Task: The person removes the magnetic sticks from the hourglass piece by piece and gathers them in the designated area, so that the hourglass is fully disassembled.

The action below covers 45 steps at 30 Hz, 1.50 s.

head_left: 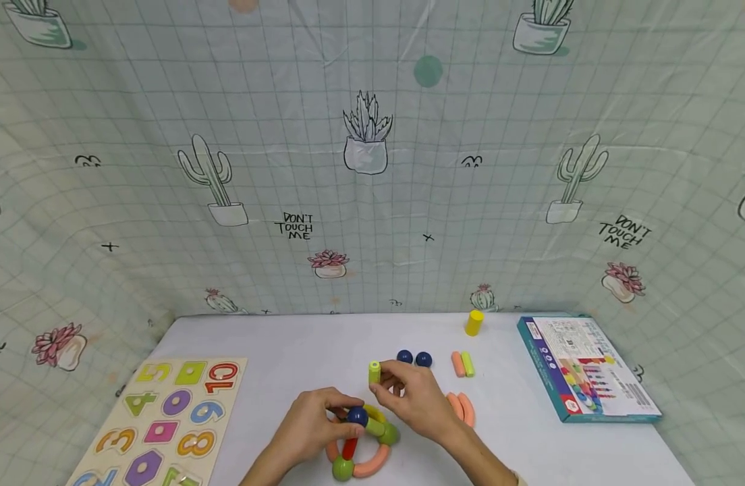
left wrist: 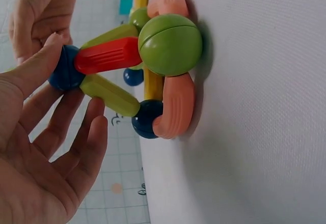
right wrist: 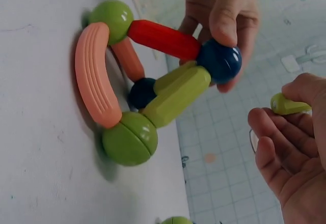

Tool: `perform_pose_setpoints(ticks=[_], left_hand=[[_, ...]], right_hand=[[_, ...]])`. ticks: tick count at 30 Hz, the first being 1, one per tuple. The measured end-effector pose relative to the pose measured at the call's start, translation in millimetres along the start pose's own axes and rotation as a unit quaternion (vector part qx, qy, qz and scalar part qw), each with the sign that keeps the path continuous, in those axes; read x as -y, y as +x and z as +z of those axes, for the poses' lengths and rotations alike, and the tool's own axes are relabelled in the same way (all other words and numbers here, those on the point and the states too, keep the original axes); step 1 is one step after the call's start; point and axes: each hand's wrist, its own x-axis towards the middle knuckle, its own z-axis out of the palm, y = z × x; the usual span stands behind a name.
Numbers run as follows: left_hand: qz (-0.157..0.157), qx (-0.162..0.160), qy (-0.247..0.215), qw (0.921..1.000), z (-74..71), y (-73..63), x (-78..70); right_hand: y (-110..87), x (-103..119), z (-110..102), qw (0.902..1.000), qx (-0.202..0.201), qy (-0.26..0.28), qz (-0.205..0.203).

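Note:
My left hand (head_left: 312, 422) pinches a dark blue ball (right wrist: 219, 61) between thumb and fingers. That ball forms the peak of a magnetic ball-and-rod frame standing on the table. A red rod (left wrist: 109, 56) and two yellow-green rods (right wrist: 175, 96) slope down from it. Around the base, green balls (left wrist: 170, 45) and another blue ball (left wrist: 147, 118) are linked by curved salmon rods (right wrist: 94, 76) and a yellow piece (left wrist: 153, 84). To the right of the peak, my right hand (head_left: 418, 398) holds a short yellow-green rod (head_left: 374, 372) upright between thumb and fingers, apart from the frame.
Beyond the right hand lie two blue balls (head_left: 424, 359), a short salmon rod (head_left: 458, 364) beside a green rod (head_left: 467, 364), and curved salmon rods (head_left: 467, 409). A yellow cylinder (head_left: 474, 322) stands at the back. At right lies a toy box (head_left: 609, 371); at left, a number puzzle board (head_left: 231, 398).

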Motion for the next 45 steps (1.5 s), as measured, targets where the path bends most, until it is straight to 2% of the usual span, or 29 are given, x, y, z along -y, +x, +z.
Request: perform_pose_setpoints(ticks=[3, 7, 10, 13, 16, 19, 22, 26, 30, 34, 37, 41, 45], left_hand=[[-0.003, 0.002, -0.003, 1.0, 0.4, 0.0, 0.3], [-0.006, 0.007, -0.009, 0.9999, 1.5, 0.6, -0.5], [-0.01, 0.008, -0.009, 0.9999, 1.5, 0.2, -1.1], [-0.011, 0.005, -0.008, 0.9999, 0.5, -1.1, -1.0], [-0.01, 0.002, -0.01, 0.9999, -0.7, -2.5, -0.3], [-0.009, 0.001, -0.011, 0.9999, -1.6, -3.0, 0.3], [-0.009, 0.003, -0.011, 0.9999, -1.7, -2.3, 0.6], [-0.009, 0.005, -0.011, 0.9999, -1.3, -1.5, 1.4], [-0.012, 0.005, -0.012, 0.9998, -0.8, -1.0, 2.1], [-0.017, 0.007, -0.015, 0.9997, -0.7, -1.2, 2.0], [-0.018, 0.007, -0.016, 0.9997, -1.0, -1.6, 1.5], [-0.016, 0.005, -0.012, 0.9998, -1.2, -1.5, 1.2], [-0.014, 0.007, -0.011, 0.9998, -1.3, -1.0, 1.1]], right_hand=[[-3.3, -6.6, -8.0, 0.9992, -0.007, 0.004, 0.038], [-10.6, -25.7, -28.5, 0.9914, -0.043, 0.005, 0.123], [-17.9, -48.1, -48.5, 0.9765, -0.074, -0.015, 0.202], [-24.1, -74.8, -68.4, 0.9576, -0.094, -0.062, 0.265], [-29.5, -99.9, -85.1, 0.9407, -0.102, -0.097, 0.309], [-33.5, -118.3, -95.5, 0.9287, -0.103, -0.11, 0.339], [-36.8, -127.6, -101.4, 0.9196, -0.095, -0.126, 0.36], [-40.0, -130.6, -105.1, 0.9127, -0.071, -0.155, 0.372], [-40.9, -129.9, -105.3, 0.9102, -0.056, -0.174, 0.372], [-41.6, -131.6, -103.6, 0.9079, -0.064, -0.181, 0.372], [-40.8, -135.0, -102.2, 0.9097, -0.066, -0.181, 0.368], [-40.0, -139.2, -100.7, 0.9187, -0.056, -0.181, 0.346], [-41.4, -139.3, -99.3, 0.9219, -0.05, -0.177, 0.341]])
